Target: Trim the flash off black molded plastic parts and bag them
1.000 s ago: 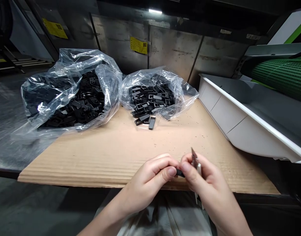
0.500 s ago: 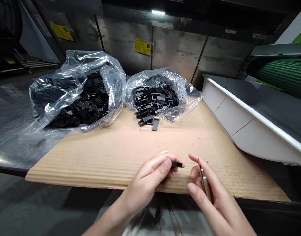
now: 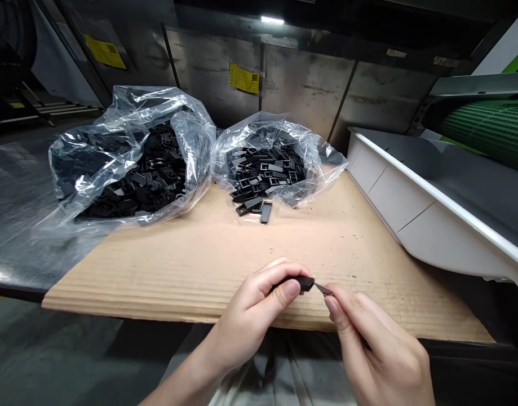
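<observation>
A black plastic piece (image 3: 303, 283) sits clenched in the left hand (image 3: 254, 321), thumb on top, its free end sticking out to the right. Long axis runs roughly level across the view. The right hand (image 3: 377, 344) is nearer that free end, its grip pinching a small craft knife, with the blade (image 3: 322, 289) pointing left and the tip just beside the piece; contact can't be told. Knife handle hidden by fingers. Both hands are over a corrugated cardboard sheet (image 3: 165, 282) on a steel bench (image 3: 17, 237). Farther off, two clear plastic bags (image 3: 89, 163) of black pieces, a few loose pieces (image 3: 265, 213) in front. White tray (image 3: 402, 214) to the right, green ribbed roller (image 3: 487, 127) beyond, scuffed metal panels (image 3: 305, 84) behind.
</observation>
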Available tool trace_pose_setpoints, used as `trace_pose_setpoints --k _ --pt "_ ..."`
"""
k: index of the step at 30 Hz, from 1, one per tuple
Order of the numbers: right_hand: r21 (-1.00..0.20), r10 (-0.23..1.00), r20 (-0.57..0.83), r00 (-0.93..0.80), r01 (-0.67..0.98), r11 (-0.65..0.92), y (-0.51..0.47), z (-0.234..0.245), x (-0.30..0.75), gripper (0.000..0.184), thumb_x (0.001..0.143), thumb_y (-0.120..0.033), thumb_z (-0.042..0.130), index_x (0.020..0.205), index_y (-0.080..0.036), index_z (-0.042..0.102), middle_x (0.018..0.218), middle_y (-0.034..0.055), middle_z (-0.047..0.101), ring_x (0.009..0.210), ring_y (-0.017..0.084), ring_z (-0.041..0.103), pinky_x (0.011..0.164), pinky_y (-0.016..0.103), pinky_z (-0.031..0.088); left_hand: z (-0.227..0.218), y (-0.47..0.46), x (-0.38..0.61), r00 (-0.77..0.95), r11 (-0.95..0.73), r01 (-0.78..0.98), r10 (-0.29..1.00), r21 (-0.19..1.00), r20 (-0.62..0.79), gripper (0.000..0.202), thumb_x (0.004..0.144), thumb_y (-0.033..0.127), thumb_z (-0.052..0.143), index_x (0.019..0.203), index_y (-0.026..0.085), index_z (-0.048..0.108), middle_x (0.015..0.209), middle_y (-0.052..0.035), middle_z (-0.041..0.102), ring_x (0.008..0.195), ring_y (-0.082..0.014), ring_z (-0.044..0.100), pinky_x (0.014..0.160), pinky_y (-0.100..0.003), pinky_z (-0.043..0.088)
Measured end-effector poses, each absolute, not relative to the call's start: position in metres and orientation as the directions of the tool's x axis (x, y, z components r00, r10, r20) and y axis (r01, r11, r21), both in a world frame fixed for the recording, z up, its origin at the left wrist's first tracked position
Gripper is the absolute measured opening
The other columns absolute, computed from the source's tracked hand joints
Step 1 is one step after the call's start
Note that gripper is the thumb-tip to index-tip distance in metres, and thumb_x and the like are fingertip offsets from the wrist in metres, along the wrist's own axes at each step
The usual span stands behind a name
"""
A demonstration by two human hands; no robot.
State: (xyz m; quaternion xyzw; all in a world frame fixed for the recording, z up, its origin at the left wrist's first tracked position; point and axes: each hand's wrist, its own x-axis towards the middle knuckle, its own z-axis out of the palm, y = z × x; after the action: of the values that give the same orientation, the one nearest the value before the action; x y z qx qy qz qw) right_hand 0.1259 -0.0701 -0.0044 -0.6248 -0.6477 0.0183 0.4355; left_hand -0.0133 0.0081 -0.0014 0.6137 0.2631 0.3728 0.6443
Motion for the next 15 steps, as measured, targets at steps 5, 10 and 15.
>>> trace_pose_setpoints --k 5,10,15 --pt "-0.63 0.874 0.451 0.18 0.758 0.169 -0.067 0.0 0.127 0.018 0.083 -0.021 0.048 0.093 -0.018 0.064 0.067 0.0034 0.061 0.058 0.015 0.06 0.057 0.023 0.046 0.0 0.007 -0.014 0.589 -0.122 -0.131 0.789 0.984 0.177 0.016 0.088 0.022 0.046 0.091 0.02 0.061 0.085 -0.001 0.053 0.083 -0.0137 0.049 0.075 -0.021 0.036" --pt "-0.85 0.956 0.168 0.239 0.527 0.018 -0.064 0.01 0.124 0.028 0.082 -0.037 0.045 0.064 -0.021 0.059 0.048 -0.0021 0.042 0.042 0.011 0.043 0.04 0.02 0.035 -0.001 0.006 -0.014 0.575 -0.22 -0.106 0.782 0.97 0.241 0.017 0.089 0.02 0.044 0.093 0.018 0.061 0.085 -0.0027 0.052 0.082 -0.0149 0.049 0.074 -0.022 0.037" --pt "-0.885 0.958 0.153 0.242 0.464 0.024 -0.067 0.01 0.122 0.024 0.081 -0.035 0.048 0.062 -0.022 0.057 0.052 -0.0014 0.045 0.046 0.012 0.045 0.044 0.021 0.036 -0.001 0.006 -0.013 0.568 -0.27 -0.08 0.779 0.959 0.267 0.017 0.089 0.02 0.044 0.094 0.018 0.06 0.084 -0.003 0.051 0.08 -0.0151 0.049 0.072 -0.022 0.037"
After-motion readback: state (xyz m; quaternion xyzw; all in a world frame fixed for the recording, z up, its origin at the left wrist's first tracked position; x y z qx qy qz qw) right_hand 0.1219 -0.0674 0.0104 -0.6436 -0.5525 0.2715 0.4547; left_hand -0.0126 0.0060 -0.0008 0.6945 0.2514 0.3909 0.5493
